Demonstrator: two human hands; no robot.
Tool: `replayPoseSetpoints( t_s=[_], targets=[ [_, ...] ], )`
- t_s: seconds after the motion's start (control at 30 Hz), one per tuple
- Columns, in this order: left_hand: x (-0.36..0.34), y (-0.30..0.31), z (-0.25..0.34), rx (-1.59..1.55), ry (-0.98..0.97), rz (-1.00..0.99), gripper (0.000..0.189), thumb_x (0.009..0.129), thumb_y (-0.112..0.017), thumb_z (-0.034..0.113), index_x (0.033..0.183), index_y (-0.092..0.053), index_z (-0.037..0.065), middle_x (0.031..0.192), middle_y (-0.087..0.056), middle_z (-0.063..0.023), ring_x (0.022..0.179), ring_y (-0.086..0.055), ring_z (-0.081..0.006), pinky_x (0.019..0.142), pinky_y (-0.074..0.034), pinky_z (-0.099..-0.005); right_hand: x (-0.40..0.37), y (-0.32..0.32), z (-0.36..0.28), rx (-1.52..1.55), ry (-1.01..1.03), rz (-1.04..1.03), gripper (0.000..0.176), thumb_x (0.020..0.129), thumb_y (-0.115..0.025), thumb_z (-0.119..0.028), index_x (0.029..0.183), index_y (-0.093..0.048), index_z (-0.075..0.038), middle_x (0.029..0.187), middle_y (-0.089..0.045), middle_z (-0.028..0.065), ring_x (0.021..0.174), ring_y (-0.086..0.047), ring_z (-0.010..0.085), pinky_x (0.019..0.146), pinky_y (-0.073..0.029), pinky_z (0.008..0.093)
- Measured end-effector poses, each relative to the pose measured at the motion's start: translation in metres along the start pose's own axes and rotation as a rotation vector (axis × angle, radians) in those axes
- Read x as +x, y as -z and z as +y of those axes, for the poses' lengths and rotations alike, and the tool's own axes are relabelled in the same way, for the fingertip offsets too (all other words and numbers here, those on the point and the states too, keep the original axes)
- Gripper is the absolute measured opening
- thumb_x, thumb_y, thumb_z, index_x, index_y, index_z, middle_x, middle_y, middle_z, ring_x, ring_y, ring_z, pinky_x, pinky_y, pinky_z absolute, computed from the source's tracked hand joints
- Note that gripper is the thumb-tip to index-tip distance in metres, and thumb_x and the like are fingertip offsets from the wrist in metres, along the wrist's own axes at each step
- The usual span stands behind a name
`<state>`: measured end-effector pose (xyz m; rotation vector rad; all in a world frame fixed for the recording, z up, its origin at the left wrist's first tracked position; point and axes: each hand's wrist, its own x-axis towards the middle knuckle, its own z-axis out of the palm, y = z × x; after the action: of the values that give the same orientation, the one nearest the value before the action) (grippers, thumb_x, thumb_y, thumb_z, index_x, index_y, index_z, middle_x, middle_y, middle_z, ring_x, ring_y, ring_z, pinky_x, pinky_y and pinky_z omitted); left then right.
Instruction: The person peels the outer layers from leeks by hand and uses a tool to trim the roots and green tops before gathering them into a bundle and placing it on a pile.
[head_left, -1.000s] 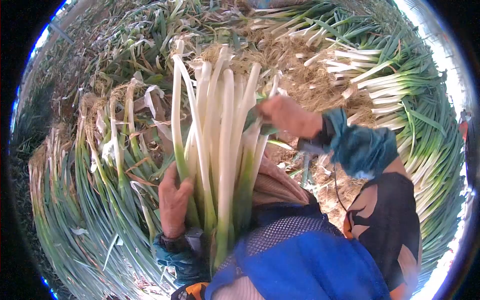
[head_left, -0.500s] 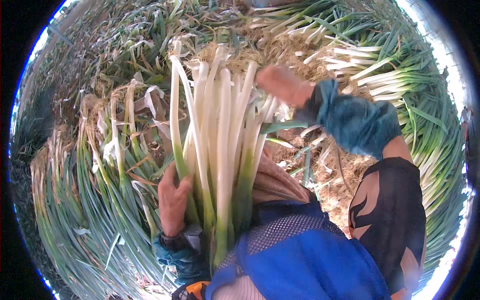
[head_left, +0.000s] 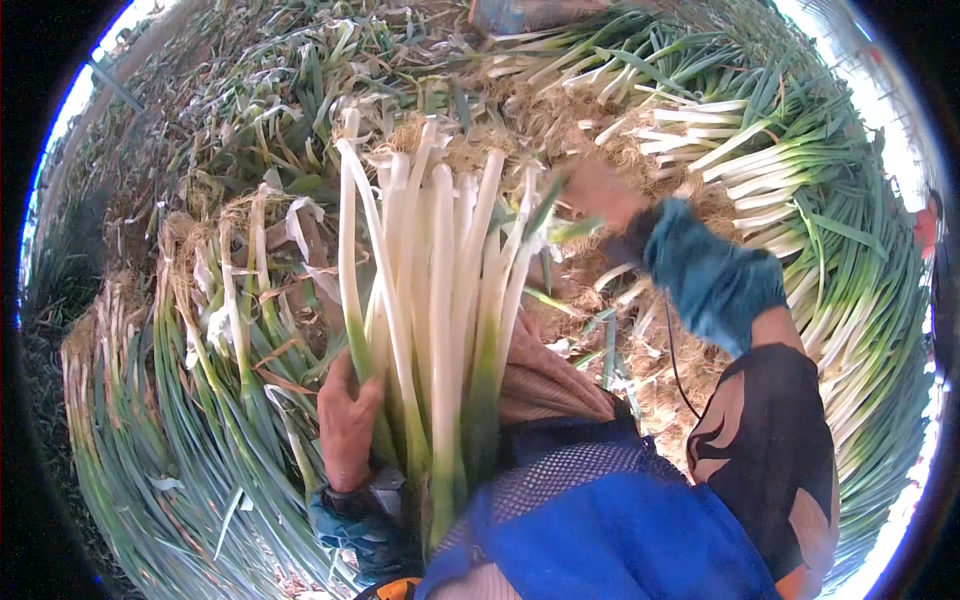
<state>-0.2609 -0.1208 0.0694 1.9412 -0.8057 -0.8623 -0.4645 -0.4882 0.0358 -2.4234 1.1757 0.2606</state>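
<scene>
An upright bundle of leeks (head_left: pixel 440 280) stands before me, white stalks and roots at the top, green parts down by my lap. My left hand (head_left: pixel 348 425) is wrapped round the bundle's left side, low down where the stalks turn green. My right hand (head_left: pixel 603 195) is to the right of the stalk tops and smeared by motion, so its fingers cannot be made out. Beside it, a green leaf (head_left: pixel 545 208) slants near the bundle's right edge.
Unpeeled leeks (head_left: pixel 215 400) lie in rows at the left. Cleaned leeks (head_left: pixel 770 185) form a long curved row at the right. Loose leaves and trimmings (head_left: pixel 300 90) cover the ground behind. My blue apron (head_left: pixel 620 520) and dark patterned trouser leg (head_left: pixel 765 430) are in front.
My right hand has moved right and slightly down, away from the stalk tops. The leaf near it now points upward. My left hand stays on the bundle, which sits slightly lower in view.
</scene>
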Motion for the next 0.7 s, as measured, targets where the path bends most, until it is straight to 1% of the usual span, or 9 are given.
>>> replayPoseSetpoints(
  t_s=[0.1,0.13,0.23,0.33,0.4,0.47,0.53,0.63,0.7],
  targets=[
    [-0.001,0.002,0.004,0.024,0.014,0.017,0.041,0.079,-0.053,0.014,0.115,-0.053,-0.005,0.099,-0.064,-0.0163,0.092,-0.058,-0.0196,0.085,-0.043,-0.0306,0.072,0.076,0.091,0.184,-0.174,0.481,0.023,0.086,-0.051,-0.023,0.078,-0.064,-0.006,0.068,-0.06,0.0124,0.064,-0.06,0.0266,0.063,-0.049,0.0435],
    [-0.001,0.002,0.008,0.029,0.029,0.011,0.041,0.079,-0.053,0.014,0.115,-0.053,-0.005,0.1,-0.064,-0.0162,0.092,-0.058,-0.0194,0.085,-0.043,-0.0305,0.08,0.091,0.111,-0.398,0.073,0.655,0.016,0.082,-0.053,-0.018,0.081,-0.061,-0.005,0.073,-0.06,0.0152,0.067,-0.061,0.0301,0.063,-0.048,0.0449],
    [0.001,0.002,0.01,0.058,0.046,-0.002,0.041,0.079,-0.053,0.014,0.115,-0.053,-0.005,0.101,-0.063,-0.0159,0.093,-0.057,-0.0191,0.086,-0.043,-0.0303,0.056,0.077,0.088,-0.759,0.133,0.587,0.037,0.08,-0.055,-0.018,0.114,-0.051,-0.003,0.111,-0.052,0.0219,0.093,-0.057,0.0363,0.066,-0.049,0.0447],
    [0.004,-0.001,0.005,0.039,0.001,0.034,0.039,0.078,-0.051,0.015,0.111,-0.055,-0.005,0.097,-0.064,-0.0139,0.087,-0.057,-0.0192,0.083,-0.044,-0.0308,-0.013,-0.002,0.041,-0.411,0.388,0.445,0.063,0.077,-0.064,-0.017,0.131,-0.035,0.002,0.118,-0.045,0.0221,0.104,-0.05,0.0357,0.089,-0.042,0.0467],
    [0.003,-0.002,0.0,-0.003,0.009,0.028,0.039,0.078,-0.051,0.015,0.112,-0.055,-0.005,0.098,-0.063,-0.0138,0.088,-0.057,-0.0193,0.084,-0.044,-0.0307,-0.041,-0.061,0.006,0.262,0.32,0.224,0.064,0.078,-0.064,-0.02,0.132,-0.036,-0.002,0.13,-0.041,0.023,0.116,-0.045,0.0361,0.096,-0.039,0.0439],
    [0.004,0.001,-0.003,-0.056,0.053,-0.016,0.042,0.079,-0.053,0.012,0.117,-0.053,-0.005,0.105,-0.062,-0.0155,0.096,-0.057,-0.0191,0.088,-0.042,-0.03,-0.047,-0.071,-0.023,0.567,0.009,0.049,0.045,0.082,-0.06,-0.021,0.122,-0.05,-0.003,0.116,-0.055,0.0219,0.105,-0.054,0.0355,0.088,-0.044,0.0419],
    [0.005,0.0,-0.004,-0.044,0.065,-0.015,0.042,0.078,-0.054,0.012,0.117,-0.053,-0.004,0.105,-0.062,-0.015,0.096,-0.057,-0.0192,0.089,-0.042,-0.03,0.023,-0.13,0.032,0.816,0.063,-0.014,0.031,0.086,-0.053,-0.022,0.109,-0.058,-0.002,0.1,-0.062,0.0189,0.092,-0.061,0.0318,0.076,-0.048,0.0404],
    [0.006,-0.001,-0.005,-0.034,0.064,-0.002,0.043,0.077,-0.054,0.011,0.118,-0.053,-0.003,0.104,-0.062,-0.0143,0.097,-0.057,-0.0191,0.089,-0.042,-0.03,0.081,-0.083,0.071,0.01,-0.019,0.376,0.019,0.087,-0.053,-0.018,0.076,-0.064,-0.007,0.067,-0.06,0.0089,0.058,-0.06,0.0175,0.048,-0.047,0.035],
    [0.008,-0.002,-0.003,0.01,0.031,0.04,0.043,0.076,-0.054,0.01,0.118,-0.053,-0.001,0.102,-0.063,-0.013,0.095,-0.058,-0.0195,0.088,-0.043,-0.0304,0.136,-0.061,0.13,0.041,0.031,0.732,0.022,0.089,-0.045,-0.019,0.08,-0.061,-0.007,0.065,-0.056,0.0117,0.06,-0.057,0.0267,0.052,-0.045,0.0396]
  ],
)
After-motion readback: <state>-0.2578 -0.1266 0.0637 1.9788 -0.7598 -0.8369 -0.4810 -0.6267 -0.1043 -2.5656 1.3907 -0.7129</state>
